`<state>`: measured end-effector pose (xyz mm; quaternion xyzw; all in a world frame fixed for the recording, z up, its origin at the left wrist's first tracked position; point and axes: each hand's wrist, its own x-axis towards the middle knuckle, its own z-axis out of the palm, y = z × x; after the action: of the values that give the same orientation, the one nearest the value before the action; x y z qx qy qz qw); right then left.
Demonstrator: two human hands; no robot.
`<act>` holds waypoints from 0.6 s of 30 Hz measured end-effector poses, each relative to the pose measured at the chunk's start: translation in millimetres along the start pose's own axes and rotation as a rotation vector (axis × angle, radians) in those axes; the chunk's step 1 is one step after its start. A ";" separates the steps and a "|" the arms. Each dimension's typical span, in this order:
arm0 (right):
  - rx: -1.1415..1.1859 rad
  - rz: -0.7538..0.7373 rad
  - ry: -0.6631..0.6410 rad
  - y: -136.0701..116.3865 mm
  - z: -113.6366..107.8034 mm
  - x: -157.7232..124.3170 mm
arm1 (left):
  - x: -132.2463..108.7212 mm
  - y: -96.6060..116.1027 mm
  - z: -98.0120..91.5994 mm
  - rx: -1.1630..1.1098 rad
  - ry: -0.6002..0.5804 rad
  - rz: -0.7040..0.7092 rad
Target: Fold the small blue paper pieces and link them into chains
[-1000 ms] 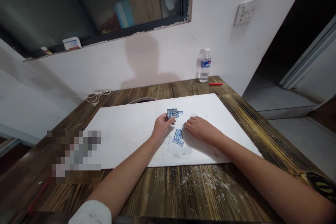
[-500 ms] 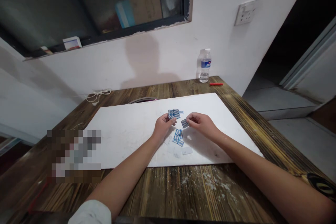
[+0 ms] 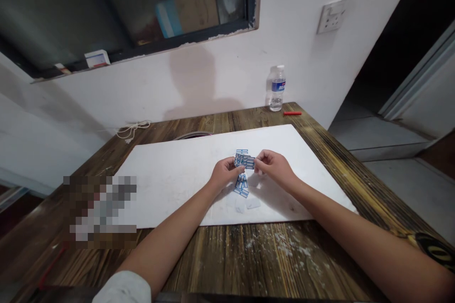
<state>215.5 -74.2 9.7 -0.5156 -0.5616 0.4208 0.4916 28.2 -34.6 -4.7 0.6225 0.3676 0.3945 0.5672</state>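
Observation:
My left hand (image 3: 226,171) is closed, thumb and fingers pinching a fanned stack of small blue-framed label sheets (image 3: 243,161). From the right, my right hand (image 3: 270,164) pinches the edge of a label sheet (image 3: 250,163) that overlaps this stack. Whether the two are stuck together I cannot tell. Below the hands, several loose blue-framed labels (image 3: 241,187) lie on a white board (image 3: 170,180). Another label (image 3: 242,151) shows just beyond the stack. Pale, whitish paper pieces (image 3: 253,203) rest nearer the board's front edge.
The board lies on a dark wooden table (image 3: 213,265) with white specks at its front. A water bottle (image 3: 277,90) and a red stick-like object (image 3: 292,113) are at the back right. A white cord (image 3: 133,128) lies at the back left. A blurred patch covers the left side.
My right hand has brought its label sheet up against the stack in my left hand. My left hand has shifted slightly right and down, so the hands are closer together.

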 end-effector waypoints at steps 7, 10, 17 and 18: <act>-0.024 0.024 0.000 1.5 0.9 -0.4 | -2.2 3.2 0.4 0.029 -0.054 0.005; -0.033 0.008 -0.011 3.9 1.8 -0.2 | -2.1 3.6 0.0 0.044 -0.063 0.010; -0.063 -0.011 -0.076 2.1 -1.1 0.7 | -1.1 1.2 -0.7 0.059 0.013 0.004; -0.132 -0.028 -0.084 1.5 -3.0 1.0 | -0.7 0.9 -0.7 0.055 0.040 0.002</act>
<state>218.7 -73.2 8.9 -0.5208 -0.6154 0.3972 0.4385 27.3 -35.0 -3.9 0.6304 0.3889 0.3970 0.5420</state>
